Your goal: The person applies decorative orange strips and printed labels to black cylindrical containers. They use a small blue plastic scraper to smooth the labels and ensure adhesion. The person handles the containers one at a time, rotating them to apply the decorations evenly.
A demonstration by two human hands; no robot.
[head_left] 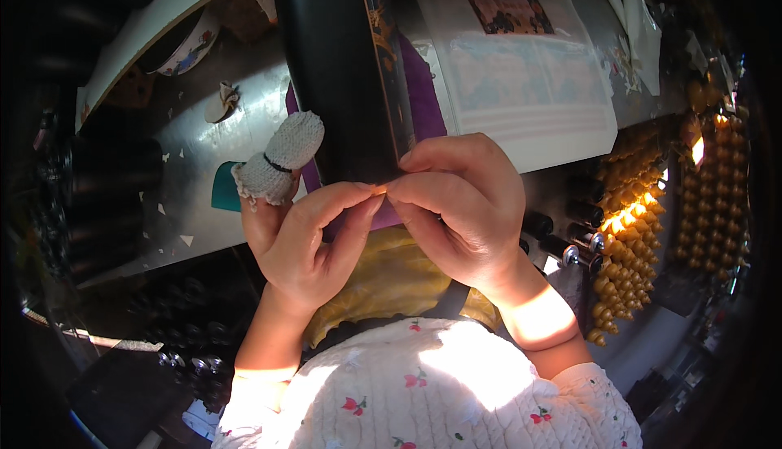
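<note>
A large black cylinder (334, 66) with a gold-and-orange pattern down its right side lies lengthwise in front of me, on a purple cloth (423, 95). At its near end, my left hand (314, 245) and my right hand (468, 209) meet with thumbs and forefingers pinched together. Between the fingertips a small orange speck shows, too little to name. Bent fingers of the right hand rest close against the cylinder's lower right edge. One left finger wears a white knitted finger cover (285, 152) tied with a dark band.
Printed translucent sheets (529, 83) lie right of the cylinder on the metal table (191, 205). To the left are a teal piece (227, 186), paper scraps and a patterned bowl (189, 46). Dark cylinders (562, 249) and rows of golden bulb-shaped pieces (623, 270) stand at right.
</note>
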